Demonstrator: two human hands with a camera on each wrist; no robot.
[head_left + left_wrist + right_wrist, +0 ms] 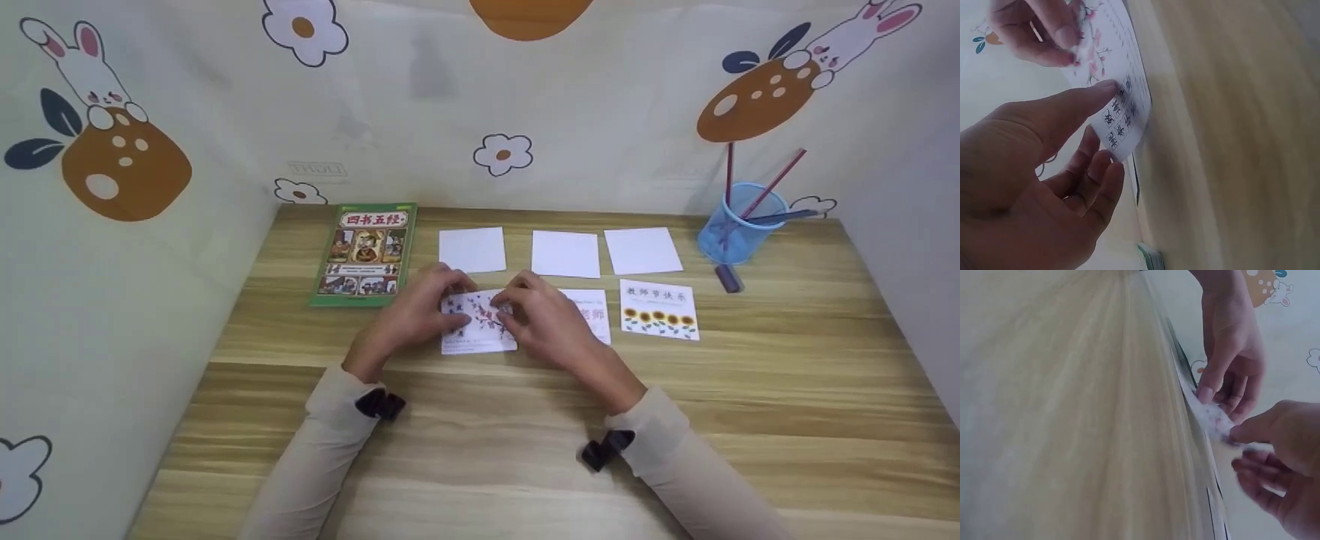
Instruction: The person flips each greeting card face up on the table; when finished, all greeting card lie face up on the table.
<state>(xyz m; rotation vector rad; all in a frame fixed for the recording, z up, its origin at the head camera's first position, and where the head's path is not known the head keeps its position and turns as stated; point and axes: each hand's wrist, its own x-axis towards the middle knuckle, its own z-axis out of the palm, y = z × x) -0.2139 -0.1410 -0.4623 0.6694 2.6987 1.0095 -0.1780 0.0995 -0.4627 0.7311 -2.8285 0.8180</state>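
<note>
A: What are the hands doing?

B: Both grip the flowered card [480, 343]. The left hand [420, 307] pinches its left end, thumb on the printed face and fingers behind; the right hand [551, 321] pinches its right part.

A: Touching each other?

B: No, near but apart, with the card between them. It slants in the left wrist view (the right wrist view blurs it), over the counter [465, 450].

A: And to the right?

B: A lettered card [598, 319] lies just beside the right hand, partly hidden by it. Farther right is the sunflower card [658, 307].

A: Beyond the hands?

B: Three blank cards [565, 253] in a row: one just past the left hand, the other two past the right. The green-edged book [365, 251] lies beyond the left hand and to its left.

A: That blue thing?

B: A cup [731, 238] holding pencils [776, 182], well off to the right of the right hand. A small dark block [728, 278] lies just on its near side.
</note>
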